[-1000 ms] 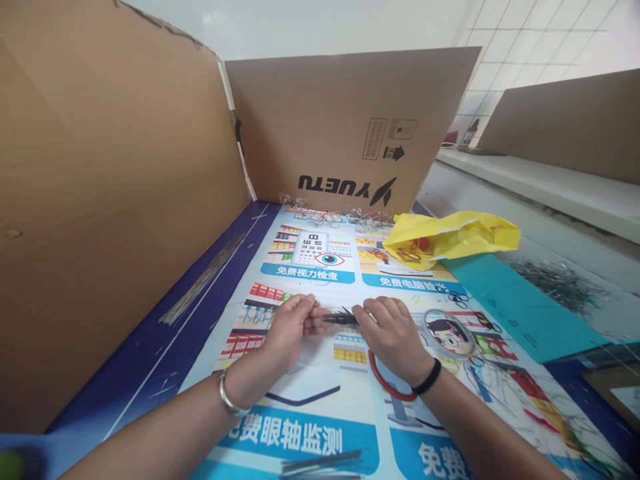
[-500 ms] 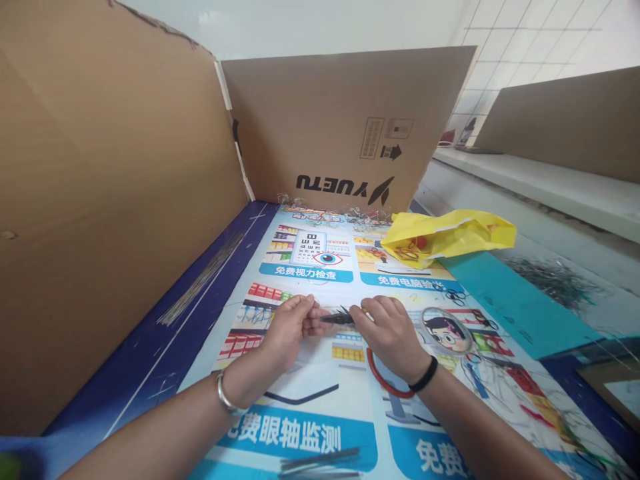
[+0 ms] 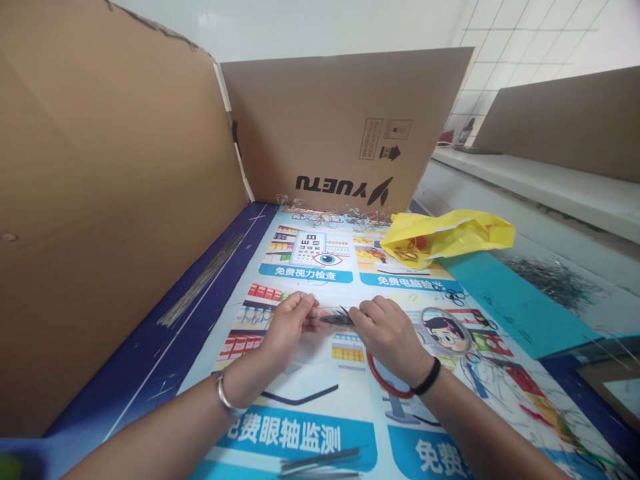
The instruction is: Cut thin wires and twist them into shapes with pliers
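My left hand (image 3: 293, 325) is closed in a pinch, thumb against fingers, on a thin wire (image 3: 250, 306) that runs out to the left and is hard to see. My right hand (image 3: 387, 331) is wrapped round pliers (image 3: 336, 320) with dark pointed jaws and an orange-red handle (image 3: 383, 379) showing below the palm. The jaws are parted and point left, their lower tip at the fingers of my left hand. Whether they touch the wire cannot be made out. A round clear-looking ring (image 3: 447, 331) lies right of my right hand.
Cardboard panels (image 3: 330, 120) stand behind and at left. A yellow bag (image 3: 455, 235) lies at the back right, near a teal sheet (image 3: 525, 303) and a wire heap (image 3: 553, 283). Straight wires (image 3: 203, 280) lie at left, dark strips (image 3: 320, 462) in front.
Almost nothing differs. My left hand and the pliers' jaws have shifted very slightly; both hands keep their hold.
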Demonstrator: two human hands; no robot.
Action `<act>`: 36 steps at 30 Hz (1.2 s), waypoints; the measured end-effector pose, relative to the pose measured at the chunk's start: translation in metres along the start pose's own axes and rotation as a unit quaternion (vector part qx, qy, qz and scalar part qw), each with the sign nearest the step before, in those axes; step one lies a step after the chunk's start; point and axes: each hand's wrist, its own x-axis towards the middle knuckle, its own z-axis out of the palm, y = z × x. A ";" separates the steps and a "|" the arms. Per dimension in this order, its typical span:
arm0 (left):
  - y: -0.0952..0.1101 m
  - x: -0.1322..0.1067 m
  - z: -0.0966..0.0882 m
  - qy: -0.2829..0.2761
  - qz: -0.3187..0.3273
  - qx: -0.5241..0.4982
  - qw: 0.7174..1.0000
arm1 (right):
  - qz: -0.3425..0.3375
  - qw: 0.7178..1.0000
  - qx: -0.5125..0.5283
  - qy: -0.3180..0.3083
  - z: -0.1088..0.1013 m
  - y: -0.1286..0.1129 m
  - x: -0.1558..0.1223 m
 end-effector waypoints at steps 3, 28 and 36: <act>0.000 0.002 -0.001 0.001 0.023 0.027 0.999 | 0.004 1.000 0.016 -0.014 -0.002 -0.002 0.002; -0.001 0.005 -0.003 0.012 0.012 0.058 0.998 | 0.015 0.999 0.006 -0.042 -0.003 -0.004 0.004; 0.000 0.004 -0.003 -0.003 -0.004 0.033 0.999 | -0.002 0.999 -0.027 -0.030 -0.005 -0.003 0.002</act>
